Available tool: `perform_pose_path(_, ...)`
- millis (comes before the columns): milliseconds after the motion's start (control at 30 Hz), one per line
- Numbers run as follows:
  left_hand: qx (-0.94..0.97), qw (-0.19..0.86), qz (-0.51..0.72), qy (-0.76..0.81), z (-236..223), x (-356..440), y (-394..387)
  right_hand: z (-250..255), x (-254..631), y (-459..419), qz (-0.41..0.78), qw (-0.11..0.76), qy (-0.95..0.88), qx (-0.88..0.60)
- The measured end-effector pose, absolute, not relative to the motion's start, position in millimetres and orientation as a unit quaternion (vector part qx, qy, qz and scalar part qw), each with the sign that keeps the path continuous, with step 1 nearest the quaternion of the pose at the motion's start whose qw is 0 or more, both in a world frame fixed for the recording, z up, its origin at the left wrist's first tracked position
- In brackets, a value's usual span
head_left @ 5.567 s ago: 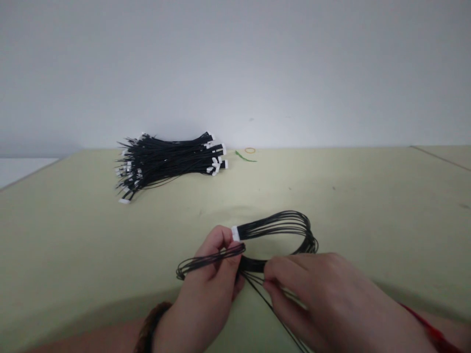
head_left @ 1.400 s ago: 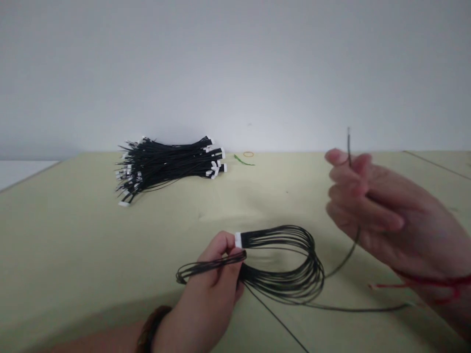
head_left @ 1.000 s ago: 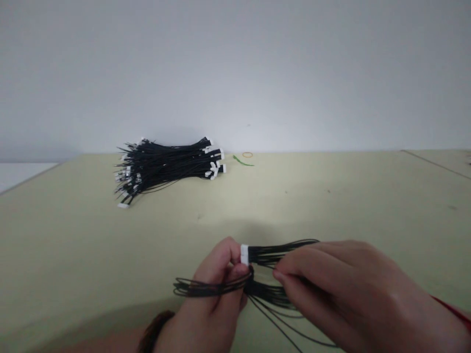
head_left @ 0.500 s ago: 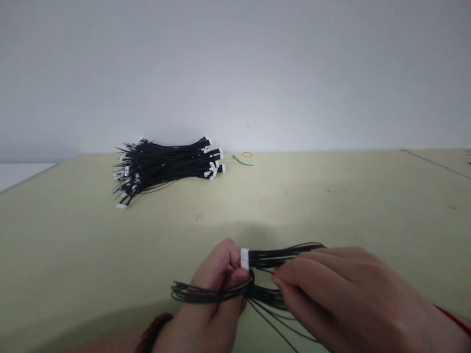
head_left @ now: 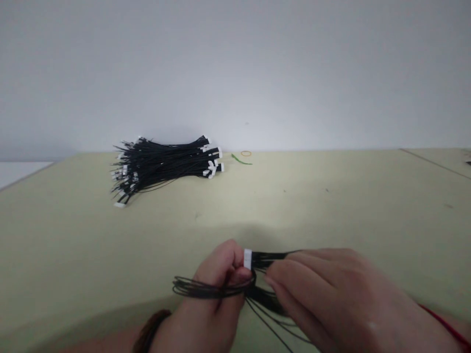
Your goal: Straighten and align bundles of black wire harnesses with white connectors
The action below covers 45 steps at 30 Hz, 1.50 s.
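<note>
My left hand (head_left: pixel 217 289) is closed around a white connector (head_left: pixel 248 259) with black wires running out of it to the right. A loop of black wires (head_left: pixel 195 288) bends back over the left thumb, and several loose wires hang below. Fingers of my right hand (head_left: pixel 331 294) are pressed together on the wires (head_left: pixel 272 257) just right of the connector. That hand hides the wires' far ends.
On the pale table (head_left: pixel 147 245), toward the back left, lies a heap of black wire harnesses (head_left: pixel 165 164) with white connectors. Beside it are a green strip (head_left: pixel 241 160) and a thin orange ring (head_left: pixel 246 153). A white wall (head_left: pixel 235 73) rises behind.
My right hand has slid left along the wires, nearer the connector. The left hand keeps its grip, shifted very slightly right with the connector.
</note>
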<state>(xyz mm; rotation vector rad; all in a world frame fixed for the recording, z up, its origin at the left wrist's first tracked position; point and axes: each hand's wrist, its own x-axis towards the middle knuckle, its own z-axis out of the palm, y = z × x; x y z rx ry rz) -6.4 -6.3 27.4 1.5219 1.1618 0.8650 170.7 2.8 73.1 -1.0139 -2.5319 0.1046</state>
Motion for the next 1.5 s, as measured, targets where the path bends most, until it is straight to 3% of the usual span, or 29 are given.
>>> perform_pose_path(200,0.457,0.54,0.452,0.544,25,6,10,83,192,1,-0.099,0.234,-0.906,-0.339)
perform_pose_path(367,0.372,0.567,0.493,0.545,21,9,8,60,195,-10,-0.101,0.133,-0.929,-0.33)
perform_pose_path(567,0.353,0.571,0.494,0.553,19,8,6,45,167,-10,-0.003,0.076,-0.928,-0.365)
perform_pose_path(700,0.376,0.558,0.497,0.548,18,8,7,69,178,5,0.187,0.07,-0.888,-0.415)
perform_pose_path(800,0.376,0.552,0.495,0.556,18,10,7,84,203,32,0.539,0.064,-0.788,-0.292)
perform_pose_path(867,0.379,0.554,0.49,0.557,17,10,7,86,221,54,0.692,0.138,-0.68,-0.199)
perform_pose_path(933,0.378,0.561,0.486,0.553,17,10,8,84,232,73,0.721,0.252,-0.614,-0.2)
perform_pose_path(1100,0.388,0.567,0.471,0.553,20,10,8,96,232,85,0.657,0.515,-0.505,-0.221)
perform_pose_path(1167,0.396,0.571,0.465,0.549,20,9,7,106,225,74,0.645,0.562,-0.457,-0.243)
perform_pose_path(1233,0.407,0.581,0.464,0.531,21,8,6,110,216,57,0.643,0.512,-0.489,-0.292)
perform_pose_path(1300,0.431,0.592,0.468,0.494,20,6,4,105,205,38,0.598,0.374,-0.616,-0.35)
perform_pose_path(1367,0.458,0.602,0.475,0.451,20,4,1,94,196,20,0.431,0.262,-0.766,-0.397)
perform_pose_path(1433,0.467,0.615,0.488,0.407,19,2,-4,82,187,7,0.196,0.242,-0.86,-0.404)
perform_pose_path(1500,0.472,0.626,0.488,0.383,19,-1,-8,74,180,-1,0.041,0.259,-0.886,-0.382)
